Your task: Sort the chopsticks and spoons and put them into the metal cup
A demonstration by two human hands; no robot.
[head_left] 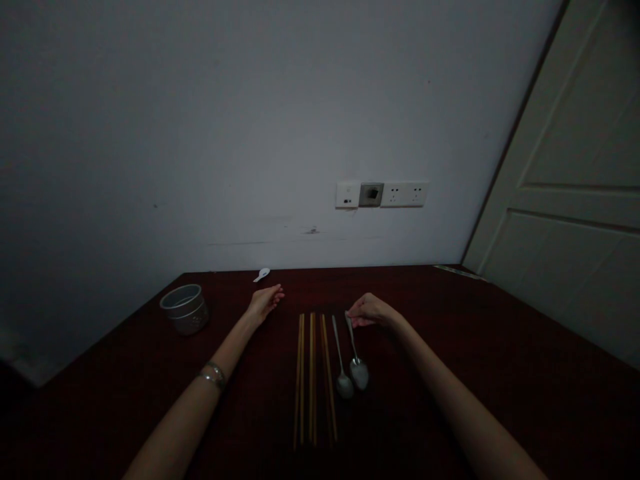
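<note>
Right hand [371,309] pinches larger spoon [359,375], apparently aligning with smaller spoon [345,386] left of fingers [357,312]; release wants steadiness. Left hand [264,304] half-open, empty.

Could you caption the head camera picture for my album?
Right hand grasping a metal spoon beside another spoon and chopsticks on a table.

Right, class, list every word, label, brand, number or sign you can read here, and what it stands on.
None can be read.
Container: small pale marks on its side, too blurred to tell if lettering.
Narrow strip, far right of the table: markings too small to read.
Wall sockets: no legible text.
</note>
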